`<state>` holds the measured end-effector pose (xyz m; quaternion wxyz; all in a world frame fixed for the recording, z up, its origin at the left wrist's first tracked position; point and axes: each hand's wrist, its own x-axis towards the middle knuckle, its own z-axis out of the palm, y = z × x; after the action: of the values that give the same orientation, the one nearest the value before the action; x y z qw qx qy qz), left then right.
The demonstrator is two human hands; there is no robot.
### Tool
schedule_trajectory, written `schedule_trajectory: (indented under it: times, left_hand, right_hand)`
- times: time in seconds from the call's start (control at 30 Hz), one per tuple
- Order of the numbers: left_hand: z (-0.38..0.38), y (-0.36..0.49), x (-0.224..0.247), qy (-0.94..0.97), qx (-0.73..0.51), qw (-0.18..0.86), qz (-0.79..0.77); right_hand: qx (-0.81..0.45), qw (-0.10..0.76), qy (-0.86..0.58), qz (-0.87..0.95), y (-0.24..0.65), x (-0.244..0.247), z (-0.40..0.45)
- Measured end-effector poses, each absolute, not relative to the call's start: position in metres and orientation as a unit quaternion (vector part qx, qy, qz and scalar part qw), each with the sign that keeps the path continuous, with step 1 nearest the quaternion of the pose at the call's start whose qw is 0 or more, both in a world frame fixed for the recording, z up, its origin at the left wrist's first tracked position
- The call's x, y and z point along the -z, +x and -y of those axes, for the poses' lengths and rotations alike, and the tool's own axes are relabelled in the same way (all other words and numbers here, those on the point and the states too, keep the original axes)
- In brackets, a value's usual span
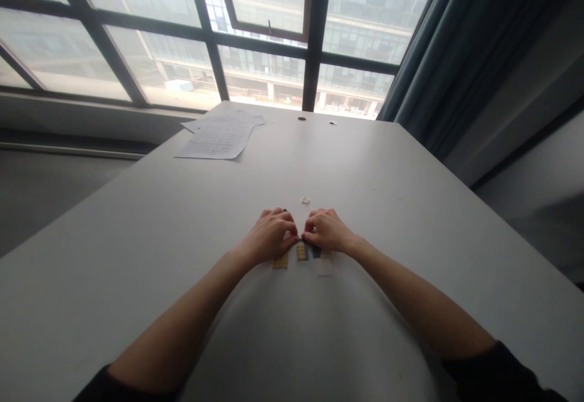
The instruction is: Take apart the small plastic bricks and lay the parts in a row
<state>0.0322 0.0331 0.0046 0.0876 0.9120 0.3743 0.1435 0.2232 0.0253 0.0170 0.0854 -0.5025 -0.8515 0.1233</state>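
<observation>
My left hand [275,232] and my right hand [325,230] come together over the middle of the white table. Thumb and fingers of each are pinched at a tiny spot between them, and what they hold is too small to make out. Just below the fingertips lies a small yellow studded piece [301,252] with a grey edge. A tan flat piece [280,261] is partly covered by my left hand. Under my right hand are a dark grey piece [316,252] and a pale flat piece [325,267]. A tiny dark thing [285,210] shows by my left knuckles.
Small whitish bits [305,201] lie beyond my hands. Printed sheets of paper [219,137] spread over the far left of the white table [356,165]. Two round holes [302,118] sit near its far edge. Windows stand behind, with a dark curtain [424,55] to the right.
</observation>
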Motion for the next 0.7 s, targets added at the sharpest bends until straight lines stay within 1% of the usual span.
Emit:
schedule_trajectory:
  times: [0.27,0.43,0.57,0.7]
  left_hand:
    - [-0.034,0.033,-0.004,0.908,-0.158,0.092,-0.378]
    - [-0.041,0.017,-0.008,0.876,-0.196,0.077,-0.433]
    - [-0.048,-0.001,-0.002,0.825,-0.240,0.066,-0.507]
    - [-0.051,-0.006,0.012,0.805,-0.254,0.070,-0.531]
  right_hand:
    - [-0.129,0.110,-0.511,0.843,0.225,-0.016,-0.026]
    - [-0.139,0.172,-0.569,0.792,0.237,-0.017,-0.041]
    - [-0.142,0.231,-0.578,0.769,0.247,-0.008,-0.063]
    - [-0.128,0.218,-0.559,0.789,0.244,0.007,-0.083]
